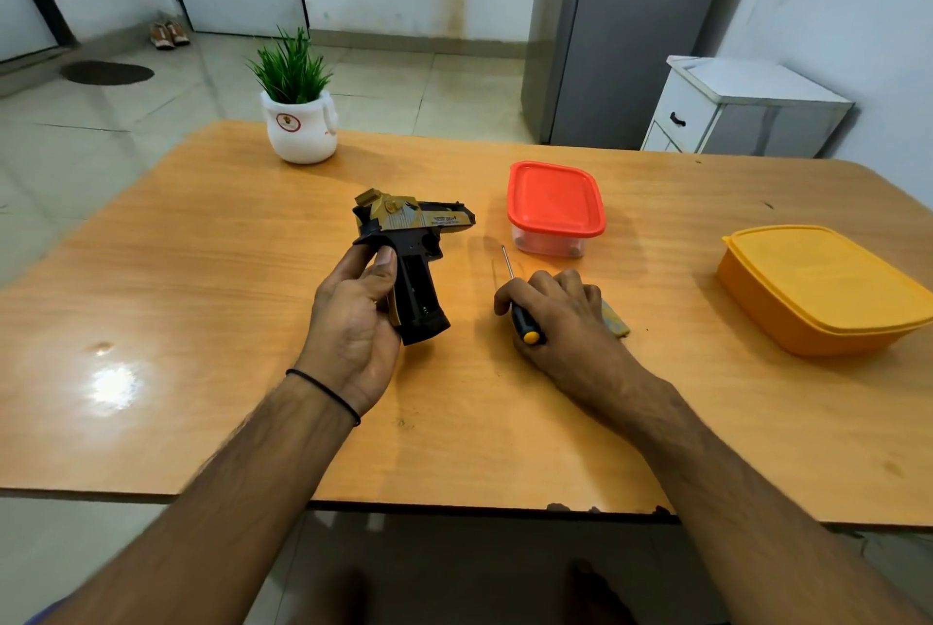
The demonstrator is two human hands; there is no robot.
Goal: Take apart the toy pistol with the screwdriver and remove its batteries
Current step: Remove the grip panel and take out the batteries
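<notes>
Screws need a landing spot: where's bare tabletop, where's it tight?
Free: wooden table left of the left hand, nearer than the white plant pot; near strip between the forearms; gap between red-lidded clear box and yellow lidded tub. Tight: between black-gold toy pistol, right hand gripping black-handled screwdriver, and that box.

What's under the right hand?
The right hand grips a screwdriver by its black-and-yellow handle. A yellowish patterned piece sticks out beneath it; the hand covers the rest, so what it is cannot be told.

One pistol (pixel 413 221), one screwdriver (pixel 523 320), two boxes (pixel 555 197) (pixel 828 288)
</notes>
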